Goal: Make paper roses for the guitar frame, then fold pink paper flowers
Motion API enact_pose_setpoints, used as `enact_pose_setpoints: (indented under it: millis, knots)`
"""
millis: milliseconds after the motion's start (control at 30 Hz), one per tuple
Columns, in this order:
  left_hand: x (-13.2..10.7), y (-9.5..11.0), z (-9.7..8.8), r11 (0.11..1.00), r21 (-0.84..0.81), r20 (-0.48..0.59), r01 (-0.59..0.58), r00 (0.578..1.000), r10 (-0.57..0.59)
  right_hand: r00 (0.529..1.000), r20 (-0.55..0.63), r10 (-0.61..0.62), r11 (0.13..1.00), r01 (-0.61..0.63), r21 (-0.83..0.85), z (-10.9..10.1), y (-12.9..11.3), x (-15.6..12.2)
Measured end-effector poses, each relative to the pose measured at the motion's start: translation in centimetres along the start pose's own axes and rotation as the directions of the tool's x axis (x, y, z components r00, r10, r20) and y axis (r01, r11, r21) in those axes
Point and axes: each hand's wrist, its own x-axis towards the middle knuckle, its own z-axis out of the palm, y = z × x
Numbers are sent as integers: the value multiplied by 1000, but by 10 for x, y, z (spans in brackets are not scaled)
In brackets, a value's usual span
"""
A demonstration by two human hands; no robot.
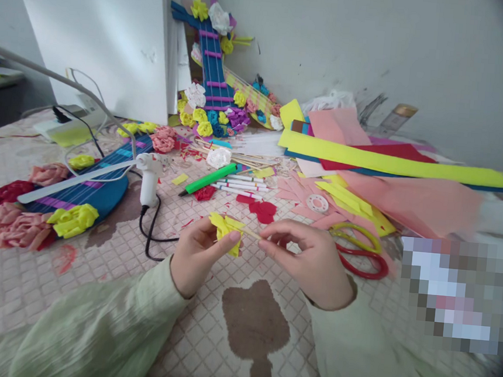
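Observation:
Between the thumb and fingers of my left hand (202,251) is a yellow crepe paper flower (225,228), its petals folded and uneven. My right hand (309,258) pinches a thin wooden stick (253,233) whose left end meets the flower; whether the tip is inside the paper is hidden. Both hands are above the patterned tablecloth (204,331). Just right of my right hand lie scissors (366,263) with red and yellow handles. A white glue gun (148,185) with a black cord stands left of my left hand.
Paper-flower-covered blue guitar shapes (213,71) lean at the wall and lie at left (110,191). A green marker (210,179), several thin pens (243,185) and red paper scraps (263,211) lie ahead. Coloured paper strips (390,159) pile up at right. A brown patch (255,318) marks the cloth.

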Motion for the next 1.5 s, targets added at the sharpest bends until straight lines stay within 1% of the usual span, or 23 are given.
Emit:
enact_pose_setpoints:
  millis: [100, 233, 400, 533, 600, 667, 733, 800, 833, 900, 967, 1033, 1100, 1167, 1233, 1300, 1333, 1500]
  knots:
    - [1, 1, 1, 1000, 7, -3, -11, 1000, 11, 1000, -7, 7, 1000, -7, 5, 0, 2, 0]
    - [1, 2, 1, 1000, 14, 55, -13, 998, 12, 1000, 10, 3, 1000, -4, 22, 1, 1, 0]
    - [1, 0, -2, 999, 22, 22, -28, 999, 28, 999, 26, 25, 999, -26, 31, 0, 1, 0]
    - [1, -1, -2, 999, 28, 26, -17, 1000, 17, 999, 26, 38, 999, -39, 34, 0, 2, 0]
    - [2, -1, -2, 999, 16, -9, -33, 999, 33, 998, 37, 45, 998, -46, 40, 0, 3, 0]
    - [5, -1, -4, 996, -12, -94, -86, 992, 85, 997, 31, 63, 996, -65, 53, -1, 4, 2]
    - [9, -1, -7, 988, -49, -176, -145, 975, 135, 995, 5, 100, 993, -100, 67, -2, 8, 3]
    - [12, 0, -9, 981, -83, -207, -176, 966, 156, 991, -5, 137, 990, -137, 34, -2, 13, 5]
    - [13, 1, -10, 979, -98, -205, -180, 966, 157, 989, 6, 150, 989, -150, -10, -1, 16, 6]
    - [13, 3, -10, 977, -118, -174, -175, 973, 153, 985, 56, 162, 980, -154, -128, 1, 24, 7]
    - [12, 4, -10, 980, -127, -122, -154, 983, 139, 981, 127, 146, 968, -116, -222, 4, 30, 8]
    - [11, 4, -9, 988, -112, -56, -111, 993, 105, 984, 145, 105, 968, -68, -241, 6, 33, 9]
    - [10, 3, -9, 997, -68, 12, -45, 999, 46, 993, 94, 67, 983, -50, -175, 5, 30, 10]
    - [9, 2, -8, 1000, 17, 87, 16, 996, -18, 997, 53, 60, 998, -58, -39, 4, 24, 11]
    - [9, 0, -7, 991, 129, 153, 36, 987, -55, 994, 97, 52, 994, -61, 95, 4, 18, 11]
    - [8, -2, -7, 972, 236, 202, 7, 978, -56, 988, 152, 29, 983, -56, 176, 5, 14, 10]
    - [8, -3, -7, 960, 279, 214, -15, 976, -47, 987, 161, 18, 980, -49, 194, 6, 13, 10]
    - [7, -7, -7, 911, 399, 196, -104, 980, 26, 994, 113, 6, 979, -29, 203, 12, 13, 8]
